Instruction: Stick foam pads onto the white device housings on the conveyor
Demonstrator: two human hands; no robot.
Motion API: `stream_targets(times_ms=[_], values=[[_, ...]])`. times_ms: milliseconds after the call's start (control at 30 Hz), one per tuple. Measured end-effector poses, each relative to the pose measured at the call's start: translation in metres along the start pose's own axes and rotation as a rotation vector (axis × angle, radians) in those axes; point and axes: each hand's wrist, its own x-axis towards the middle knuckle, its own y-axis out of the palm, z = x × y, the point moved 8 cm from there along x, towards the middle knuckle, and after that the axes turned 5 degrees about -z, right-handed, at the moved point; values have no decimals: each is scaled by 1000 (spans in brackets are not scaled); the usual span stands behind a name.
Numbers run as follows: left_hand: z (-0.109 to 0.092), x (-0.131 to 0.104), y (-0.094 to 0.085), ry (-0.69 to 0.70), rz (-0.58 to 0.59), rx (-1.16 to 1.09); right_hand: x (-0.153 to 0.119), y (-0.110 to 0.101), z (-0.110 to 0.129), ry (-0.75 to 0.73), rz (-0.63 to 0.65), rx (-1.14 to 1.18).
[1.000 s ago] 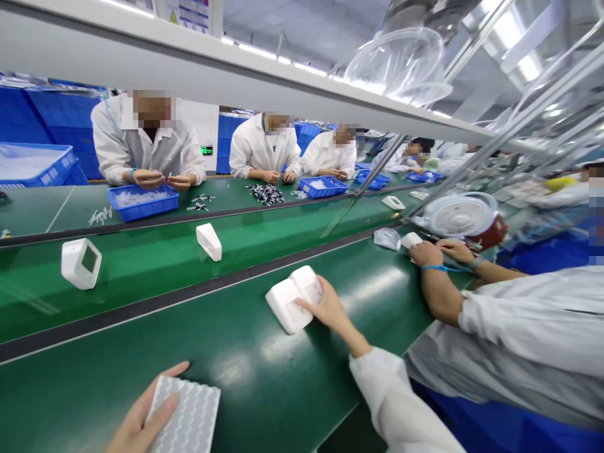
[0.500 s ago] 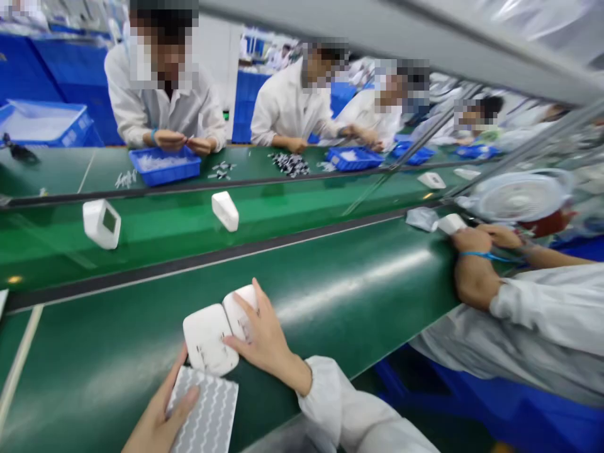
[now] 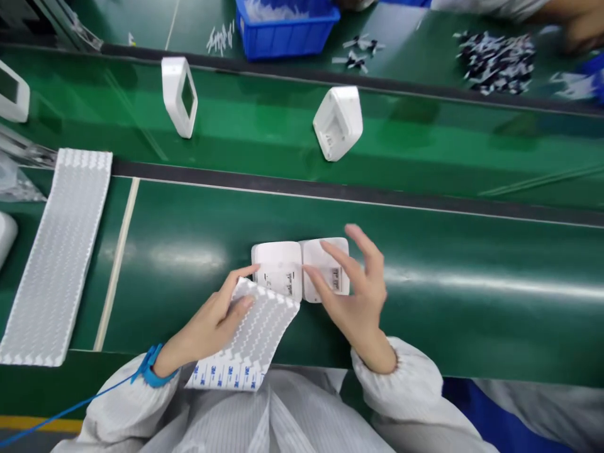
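- Sheet point(image 3: 265, 318), grey with white wavy bands, is pinched between the thumb and fingers of the left hand point(image 3: 243, 289); its lower end shows blue "3M" print, and the part under the thumb is hidden.
- First housing point(image 3: 277, 255), white, lies on the green surface point(image 3: 448, 251), its lower part covered by the sheet's upper edge; small dark markings or slots show on it, too fine to read.
- Second housing point(image 3: 325, 267), also white, lies against it, partly hidden behind the right hand point(image 3: 315, 258), whose thumb and fingers are spread apart; whether the fingertips touch the housing is hard to tell.
- Blue wristband point(image 3: 153, 371) circles the left wrist, its cord point(image 3: 75, 409) running out of view.
- Long strip point(image 3: 61, 251) of similar pattern lies farther left, near a clear bag point(image 3: 17, 182) and a white object point(image 3: 5, 236), both cut off by the frame.
- Three white devices stand on the green belt point(image 3: 259, 151): a cut-off device point(image 3: 14, 94), a screened device point(image 3: 180, 97) and a hollow-faced device point(image 3: 338, 123).
- Blue bin point(image 3: 287, 31) across the belt is cropped at the top; beyond a heap of black-and-white pieces point(image 3: 495, 63), a co-worker's hand point(image 3: 585, 25) is blurred.
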Motion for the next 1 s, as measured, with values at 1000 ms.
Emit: stream_targets(times_ms=[1000], values=[[-2,31,4,9,-52,69,27,69,26,194,397,223]])
